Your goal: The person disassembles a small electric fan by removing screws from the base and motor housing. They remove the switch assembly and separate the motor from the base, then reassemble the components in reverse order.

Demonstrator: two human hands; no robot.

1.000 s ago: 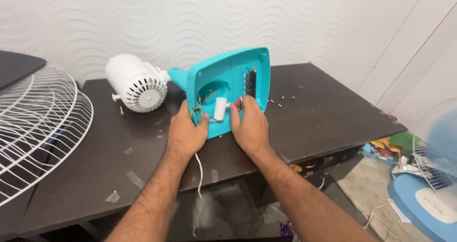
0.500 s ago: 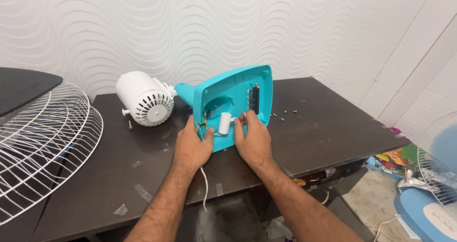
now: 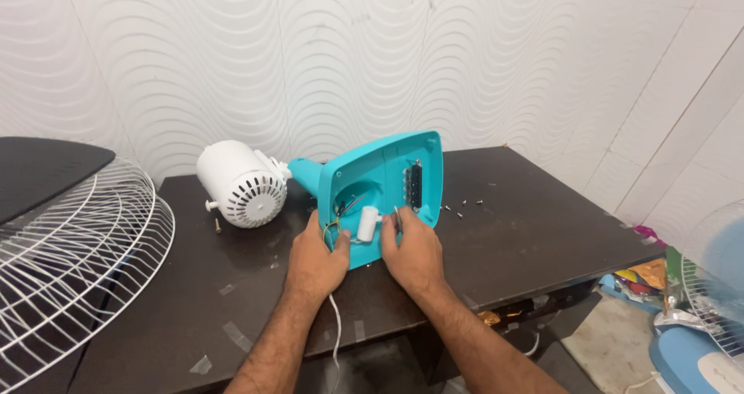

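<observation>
A turquoise fan base (image 3: 387,177) lies tipped on its side on the dark table (image 3: 527,239), its hollow underside facing me, joined to a white motor housing (image 3: 236,183). Inside the base are coloured wires, a strip of switch contacts and a small white cylinder (image 3: 366,223). My left hand (image 3: 316,258) grips the base's lower left rim by the wires. My right hand (image 3: 412,248) holds the lower right edge, its fingers reaching into the cavity beside the white cylinder. A white cord (image 3: 335,340) hangs down between my forearms.
A white wire fan grille (image 3: 70,262) leans at the left, by a dark object (image 3: 46,169). Several small screws (image 3: 463,206) lie on the table right of the base. Another fan with a blue base (image 3: 697,347) stands on the floor at the right, near clutter.
The view has shifted slightly, so the table sits more to the right. Both hands stay on the turquoise base, with the right fingers working a little deeper into the cavity.
</observation>
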